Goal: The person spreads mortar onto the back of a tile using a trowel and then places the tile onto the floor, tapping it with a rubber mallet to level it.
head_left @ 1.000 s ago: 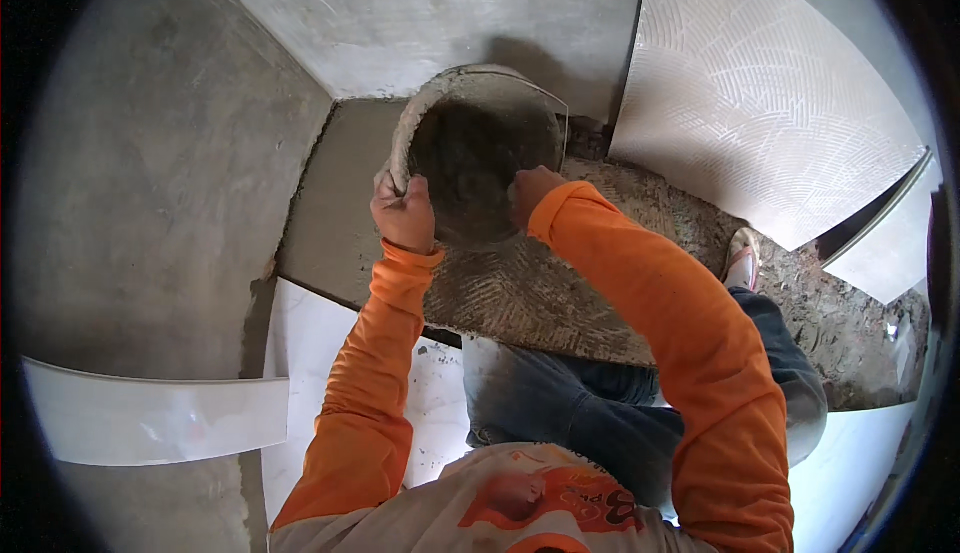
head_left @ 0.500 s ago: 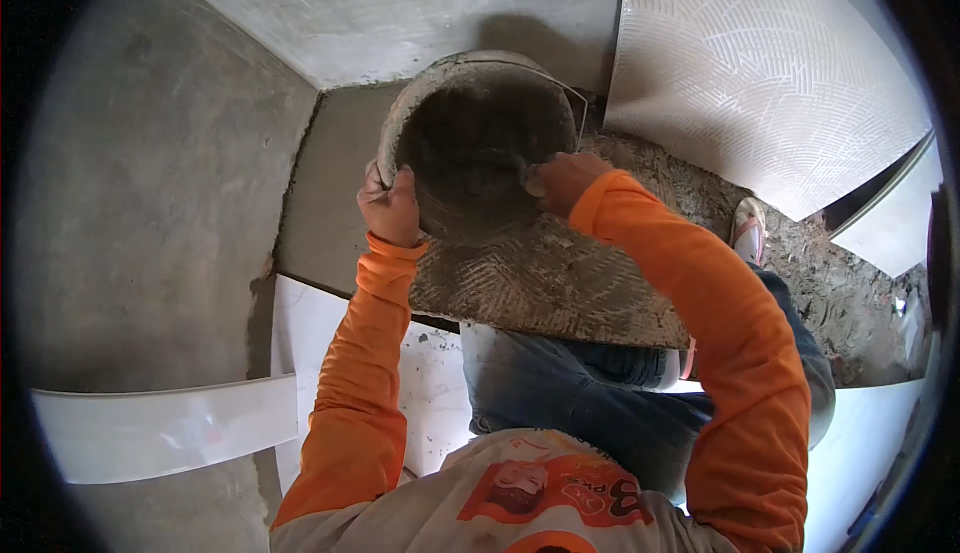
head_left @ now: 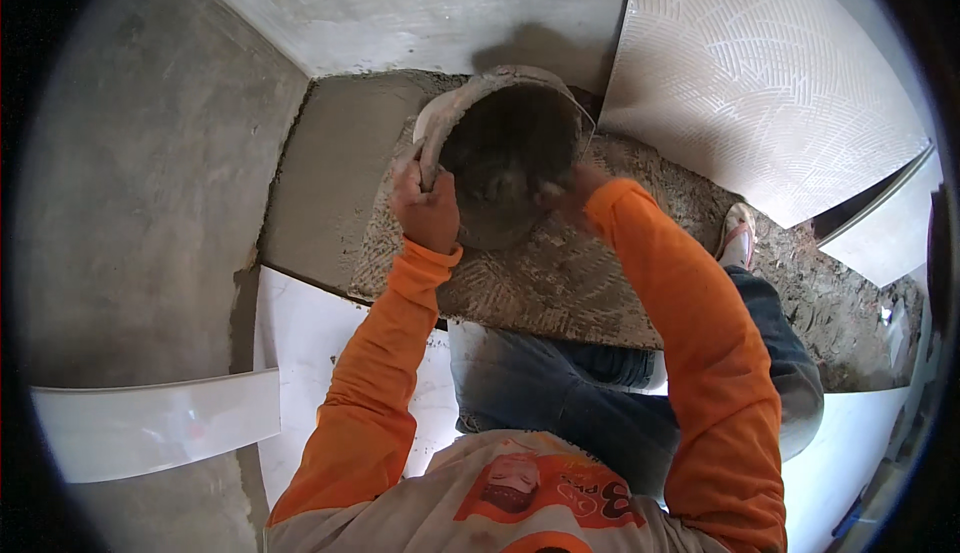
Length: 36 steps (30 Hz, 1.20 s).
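A round bucket [head_left: 452, 105] caked with grey mortar is tilted so its mouth faces me. My left hand [head_left: 430, 215] is closed on the left side of its rim, thumb toward the inside. My right hand [head_left: 574, 193] is closed at the right part of the mouth, fingers reaching inside. It is blurred, and what it grips is hidden in the dark of the bucket. Under the bucket lies a slab [head_left: 560, 288] coated with ridged mortar, just beyond my legs.
Smooth grey mortar [head_left: 330, 168] covers the floor at left, beside the bare walls. A large tile [head_left: 760, 83] with a comb-patterned back leans at the upper right. White tiles [head_left: 310, 323] lie near my left arm. Rough mortar [head_left: 850, 313] spreads past my foot at right.
The bucket has shifted right and a little toward me, its left rim still in my left hand. More smooth mortar shows at left. My right hand has moved slightly right and down.
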Motion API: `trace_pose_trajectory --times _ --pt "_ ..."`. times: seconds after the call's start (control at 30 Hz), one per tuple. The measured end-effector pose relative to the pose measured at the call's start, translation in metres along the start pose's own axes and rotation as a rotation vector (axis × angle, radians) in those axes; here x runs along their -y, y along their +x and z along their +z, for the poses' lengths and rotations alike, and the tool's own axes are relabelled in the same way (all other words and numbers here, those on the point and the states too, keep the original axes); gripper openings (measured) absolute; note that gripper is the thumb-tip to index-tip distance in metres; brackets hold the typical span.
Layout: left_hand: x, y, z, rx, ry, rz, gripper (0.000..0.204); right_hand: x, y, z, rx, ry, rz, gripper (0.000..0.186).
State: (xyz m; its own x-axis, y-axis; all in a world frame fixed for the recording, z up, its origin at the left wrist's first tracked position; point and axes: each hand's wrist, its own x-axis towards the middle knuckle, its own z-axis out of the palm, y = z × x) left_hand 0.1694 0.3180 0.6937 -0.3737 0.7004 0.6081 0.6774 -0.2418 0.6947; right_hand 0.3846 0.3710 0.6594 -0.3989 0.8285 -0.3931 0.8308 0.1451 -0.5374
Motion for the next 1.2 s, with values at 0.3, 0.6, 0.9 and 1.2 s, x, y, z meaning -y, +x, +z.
trace_pose_trajectory --times 0.3,0.6,0.9,1.2 --pt "0.017 0.003 0.0 0.083 -0.212 -0.208 0.008 0.008 0.01 0.011 0.276 0.246 0.085 0.065" --pt "0.005 0.046 -0.005 0.002 -0.58 -0.862 0.02 0.048 -0.047 -0.074 0.242 0.52 -0.012 0.056" --pt "-0.065 0.006 0.086 0.391 -0.655 -0.849 0.038 -0.067 -0.148 -0.152 0.146 0.464 0.03 0.057" --pt "-0.177 -0.147 0.242 0.882 -0.554 -1.115 0.039 -0.218 -0.327 -0.154 -0.134 0.616 0.424 0.053"
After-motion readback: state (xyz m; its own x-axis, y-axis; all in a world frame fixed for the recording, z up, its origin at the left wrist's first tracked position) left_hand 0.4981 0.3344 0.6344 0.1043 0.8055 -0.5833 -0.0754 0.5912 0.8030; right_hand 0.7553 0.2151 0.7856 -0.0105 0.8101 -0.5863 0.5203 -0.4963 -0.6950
